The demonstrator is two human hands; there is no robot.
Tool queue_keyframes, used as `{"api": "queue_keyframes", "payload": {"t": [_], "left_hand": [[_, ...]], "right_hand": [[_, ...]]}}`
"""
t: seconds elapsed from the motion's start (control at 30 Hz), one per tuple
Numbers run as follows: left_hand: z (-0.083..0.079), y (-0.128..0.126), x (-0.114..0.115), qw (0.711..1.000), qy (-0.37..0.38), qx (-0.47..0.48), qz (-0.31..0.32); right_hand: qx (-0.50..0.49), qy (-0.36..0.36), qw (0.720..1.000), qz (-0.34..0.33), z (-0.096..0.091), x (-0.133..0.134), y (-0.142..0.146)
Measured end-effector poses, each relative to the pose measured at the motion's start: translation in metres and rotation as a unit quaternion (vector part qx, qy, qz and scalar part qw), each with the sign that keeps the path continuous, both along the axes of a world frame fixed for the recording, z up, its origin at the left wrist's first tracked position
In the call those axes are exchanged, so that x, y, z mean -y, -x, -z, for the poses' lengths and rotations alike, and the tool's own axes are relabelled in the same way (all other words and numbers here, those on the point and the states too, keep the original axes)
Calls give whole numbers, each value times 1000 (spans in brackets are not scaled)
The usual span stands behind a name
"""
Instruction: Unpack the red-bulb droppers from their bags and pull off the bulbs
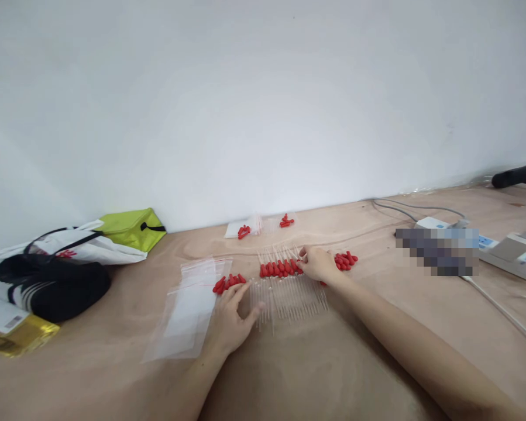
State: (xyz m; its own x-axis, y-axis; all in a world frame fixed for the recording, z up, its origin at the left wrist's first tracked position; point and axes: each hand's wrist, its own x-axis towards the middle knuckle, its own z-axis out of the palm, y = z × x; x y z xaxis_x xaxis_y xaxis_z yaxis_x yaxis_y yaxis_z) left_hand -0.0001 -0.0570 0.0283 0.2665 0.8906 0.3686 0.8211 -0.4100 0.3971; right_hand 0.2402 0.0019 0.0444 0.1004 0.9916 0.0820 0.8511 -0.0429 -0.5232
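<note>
A row of red rubber bulbs (280, 269) lies in the middle of the table, with thin clear dropper tubes pointing towards the wall. Nearer to me is a second row of clear tubes (295, 301), side by side. My right hand (319, 264) is closed in a pinch at the right end of the bulb row, on what looks like a red-bulbed dropper partly hidden by the fingers. With fingers apart, my left hand (235, 318) rests at the left end of the tubes, just below a small heap of red bulbs (229, 283). More red bulbs (346, 261) lie beyond my right hand.
Clear zip bags (188, 316) lie left of my left hand. Bagged red bulbs (244, 232) sit by the wall. A black cap (65, 286), a white bag (109, 251) and a green bag (133, 228) are at left. A power strip (433, 223) and cables are at right.
</note>
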Motion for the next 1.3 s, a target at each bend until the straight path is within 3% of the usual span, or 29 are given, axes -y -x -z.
{"api": "queue_keyframes", "payload": {"t": [0.1, 0.17, 0.33, 0.47, 0.7, 0.83, 0.93, 1.07, 1.17, 1.3], "left_hand": [[-7, -5, 7, 992, -21, -94, 83], [-8, -8, 10, 986, -17, -129, 100], [1, -15, 6, 988, -24, -149, 28], [3, -20, 6, 988, -80, -136, 4], [-5, -33, 16, 977, -138, -100, 127], [-5, -37, 20, 972, -143, -67, 174], [-6, -35, 19, 972, -148, -70, 166], [-8, -30, 17, 971, -179, -76, 141], [-6, -30, 19, 967, -202, -59, 141], [-3, -31, 25, 968, -193, -68, 146]], "right_hand": [[-31, -8, 999, 3, 0, -2, -6], [-61, -23, 998, -13, 0, -1, -11], [-158, -68, 980, -104, 8, 22, -15], [-331, -130, 922, -155, 18, 55, -8], [-414, -82, 889, -176, 30, 84, 21], [-380, -109, 896, -203, 32, 85, 26], [-334, -132, 903, -237, 29, 84, 15], [-156, -226, 930, -246, 26, 83, -2], [-14, -291, 919, -265, 28, 84, -6], [67, -341, 891, -291, 31, 88, -5]]}}
